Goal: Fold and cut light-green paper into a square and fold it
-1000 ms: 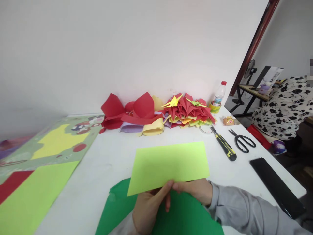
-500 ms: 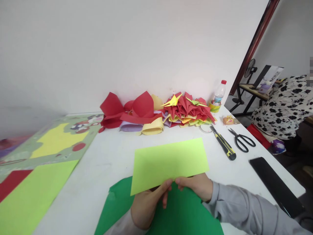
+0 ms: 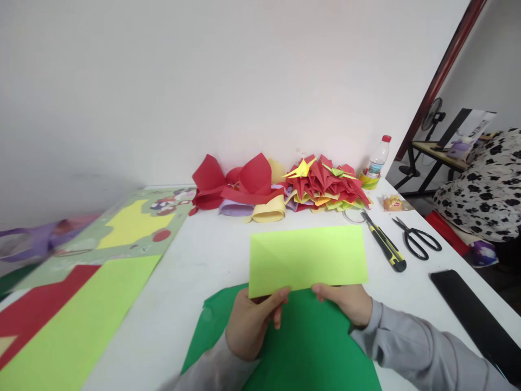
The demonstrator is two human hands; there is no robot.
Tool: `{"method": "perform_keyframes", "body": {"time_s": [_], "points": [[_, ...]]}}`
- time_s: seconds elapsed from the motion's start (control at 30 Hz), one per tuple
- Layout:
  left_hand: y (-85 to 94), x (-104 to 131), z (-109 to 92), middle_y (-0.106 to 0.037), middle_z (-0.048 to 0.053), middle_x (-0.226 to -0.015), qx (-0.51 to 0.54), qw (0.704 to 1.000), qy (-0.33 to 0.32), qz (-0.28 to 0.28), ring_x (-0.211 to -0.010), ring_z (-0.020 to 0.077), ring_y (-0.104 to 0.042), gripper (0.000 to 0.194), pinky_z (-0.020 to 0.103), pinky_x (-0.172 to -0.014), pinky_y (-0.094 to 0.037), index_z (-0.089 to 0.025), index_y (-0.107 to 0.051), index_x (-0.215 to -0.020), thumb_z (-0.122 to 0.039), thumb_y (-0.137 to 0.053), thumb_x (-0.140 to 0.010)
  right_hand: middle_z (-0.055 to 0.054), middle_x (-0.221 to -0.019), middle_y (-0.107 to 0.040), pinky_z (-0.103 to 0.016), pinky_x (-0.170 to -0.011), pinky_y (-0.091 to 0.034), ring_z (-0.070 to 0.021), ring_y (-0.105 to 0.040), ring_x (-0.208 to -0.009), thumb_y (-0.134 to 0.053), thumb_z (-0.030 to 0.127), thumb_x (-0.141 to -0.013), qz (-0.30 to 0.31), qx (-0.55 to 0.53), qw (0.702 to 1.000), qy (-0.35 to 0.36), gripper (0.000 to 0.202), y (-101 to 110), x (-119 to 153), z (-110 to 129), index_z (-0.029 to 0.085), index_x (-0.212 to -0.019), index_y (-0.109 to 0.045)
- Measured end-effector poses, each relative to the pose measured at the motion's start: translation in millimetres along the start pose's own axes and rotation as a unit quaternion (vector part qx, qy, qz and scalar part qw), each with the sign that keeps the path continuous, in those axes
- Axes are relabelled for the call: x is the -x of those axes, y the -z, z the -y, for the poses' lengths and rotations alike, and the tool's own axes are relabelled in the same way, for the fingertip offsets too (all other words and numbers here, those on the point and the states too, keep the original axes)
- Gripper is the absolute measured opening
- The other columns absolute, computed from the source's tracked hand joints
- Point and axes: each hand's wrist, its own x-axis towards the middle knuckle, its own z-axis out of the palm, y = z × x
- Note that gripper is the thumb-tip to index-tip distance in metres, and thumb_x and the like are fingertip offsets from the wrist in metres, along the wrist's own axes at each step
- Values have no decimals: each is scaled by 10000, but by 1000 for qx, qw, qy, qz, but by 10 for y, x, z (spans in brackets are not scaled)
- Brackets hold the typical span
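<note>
A rectangular lime-green sheet of paper (image 3: 308, 257) is held up in front of me, its long sides running left to right. My left hand (image 3: 254, 320) pinches its lower edge left of the middle, thumb on the near face. My right hand (image 3: 350, 300) grips the same edge farther right, thumb also in front. The other fingers of both hands are mostly behind the paper. Beneath my hands a large green sheet (image 3: 313, 347) lies on the white table.
Along the wall lie rolled red paper (image 3: 254, 176) and folded red paper pieces (image 3: 321, 179). To the right are a bottle (image 3: 377, 157), a utility knife (image 3: 385, 244), scissors (image 3: 417, 239) and a black flat object (image 3: 474, 320). More lime paper (image 3: 97, 320) covers the left side.
The view has swung left, so things appear farther right. My hands have moved apart along the paper's lower edge, and the sheet is more level.
</note>
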Motion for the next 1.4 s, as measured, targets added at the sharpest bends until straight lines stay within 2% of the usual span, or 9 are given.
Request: {"method": "perform_keyframes", "body": {"time_s": [0.3, 0.5, 0.83, 0.93, 1.07, 1.13, 1.2, 1.3, 1.4], "points": [[178, -107, -105, -555, -34, -465, 45, 999, 0, -24, -330, 47, -400, 422, 184, -327, -314, -168, -626, -557, -493, -884, -482, -21, -578, -632, -339, -663, -497, -177, -597, -598, -740, 523, -676, -59, 38, 997, 14, 401, 179, -71, -44, 217, -484, -565], [196, -113, -73, -598, -22, -498, 51, 998, -1, -25, -334, 50, -417, 399, 188, -336, -327, -162, -668, -617, -488, -877, -519, -33, -589, -661, -342, -680, -495, -180, -612, -602, -759, 524, -676, -79, 40, 996, 12, 401, 209, -85, -135, 204, -504, -590], [324, -209, -114, -608, -67, -543, 71, 997, 5, -31, -376, 23, -415, 401, 144, -365, -345, -188, -603, -585, -461, -882, -494, -29, -589, -660, -325, -671, -471, -170, -597, -608, -810, 444, -651, -127, -45, 990, 34, 363, 330, -193, -263, 194, -488, -604], [192, -139, -43, -561, -60, -470, 49, 997, 47, 29, -325, 49, -384, 436, 176, -306, -321, -187, -594, -581, -507, -872, -478, -31, -582, -655, -327, -693, -478, -169, -600, -614, -810, 459, -645, -105, -59, 993, 2, 376, 249, -145, -206, 186, -474, -615], [-29, 39, 87, -548, -19, -413, -2, 984, 96, 148, -291, 118, -420, 537, 253, -284, -359, -172, -655, -646, -625, -844, -429, -20, -575, -645, -315, -641, -483, -158, -592, -585, -813, 482, -632, -13, -85, 996, -25, 378, 29, 0, -91, 178, -503, -630], [-67, 105, 109, -550, -8, -411, -27, 978, 89, 189, -311, 135, -450, 569, 279, -334, -405, -178, -657, -623, -701, -797, -447, -11, -576, -641, -297, -596, -476, -146, -580, -567, -812, 485, -638, 35, -103, 994, -25, 374, -51, 62, -59, 173, -533, -636], [-54, 146, 95, -547, 1, -413, -53, 974, 61, 212, -388, 148, -506, 567, 302, -472, -487, -192, -645, -544, -751, -736, -510, 1, -569, -632, -279, -553, -463, -133, -564, -544, -817, 491, -636, 72, -118, 990, -33, 366, -92, 102, -50, 166, -583, -655], [-7, 206, 46, -586, 18, -463, -149, 968, -8, 203, -579, 184, -597, 575, 311, -771, -505, -229, -638, -467, -758, -595, -687, 0, -593, -640, -275, -549, -468, -132, -575, -553, -807, 514, -647, 123, -133, 982, -53, 380, -109, 125, -64, 160, -634, -670], [1, 289, 18, -648, 1, -552, -253, 959, -55, 119, -696, 210, -625, 537, 302, -863, -464, -273, -681, -535, -721, -513, -778, -17, -650, -666, -286, -585, -487, -153, -618, -614, -799, 513, -663, 160, -139, 974, -75, 377, -113, 119, -97, 154, -672, -684]]}}
